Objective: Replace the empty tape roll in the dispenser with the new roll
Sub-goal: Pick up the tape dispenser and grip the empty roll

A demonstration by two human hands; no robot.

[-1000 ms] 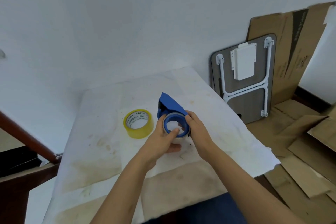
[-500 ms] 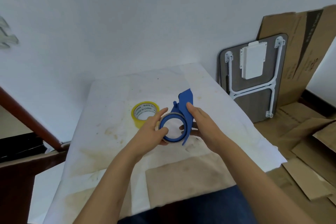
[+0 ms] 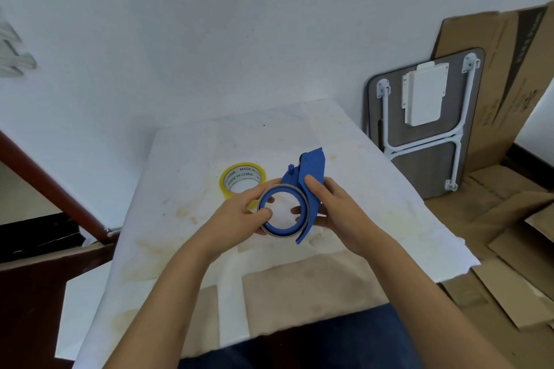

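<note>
Whereas 1 s ago the dispenser point(image 3: 302, 189) sat low by the bench w/ its blue hood tipped left and both hands cupped tight over the ring, it's now raised clear of the bench point(image 3: 186, 177) and turned, so the ring faces the camera and daylight shows straight thru it. Meaning, as I read it: the old core point(image 3: 284, 210) is presented for pulling off; removal step is in hand, not done, since the core sits on the hub yet.

Left hand point(image 3: 236, 219): fingers pinched on the core's left rim, thumb on the near face, fingertips behind. Right hand point(image 3: 332, 207): fingers wrapped round the dispenser's body, thumb lying along the blue plate just right of the ring, other fingertips poking into the ring opening from behind. Both hands are closed on their loads, not spread.

Dispenser's long axis runs from lower tail, just below the right fingertips, up to the hood beyond the thumb tip, tilted slightly right of upright; hood end points away from the person. Ring axis points abt at the camera.

New roll point(image 3: 242, 180), yellow, lies flat on the bench just beyond the left fingers, apart from them, untouched.
</note>
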